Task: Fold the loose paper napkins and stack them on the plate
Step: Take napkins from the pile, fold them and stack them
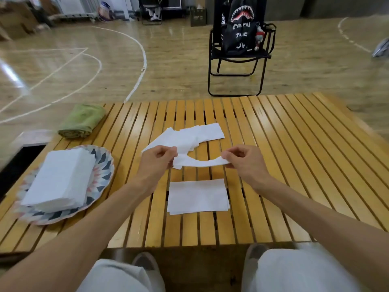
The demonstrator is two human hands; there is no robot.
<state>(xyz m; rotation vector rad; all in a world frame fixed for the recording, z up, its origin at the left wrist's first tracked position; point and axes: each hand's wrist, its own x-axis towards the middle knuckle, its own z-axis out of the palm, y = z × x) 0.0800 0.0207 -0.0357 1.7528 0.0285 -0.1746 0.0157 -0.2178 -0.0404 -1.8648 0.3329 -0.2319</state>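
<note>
A white paper napkin point(200, 162) hangs above the slatted wooden table point(284, 148), stretched between my two hands. My left hand point(156, 160) pinches its left end and my right hand point(244, 159) pinches its right end. Behind it lies a loose pile of unfolded napkins point(200, 133). Nearer to me a folded napkin point(197, 196) lies flat on the table. At the left, a patterned plate point(105, 165) carries a tall stack of folded napkins point(61, 178).
A rolled green cloth point(83, 121) lies at the table's far left corner. Beyond the table a black folding chair point(237, 57) holds a black backpack. My knees and shoes show below the table's near edge.
</note>
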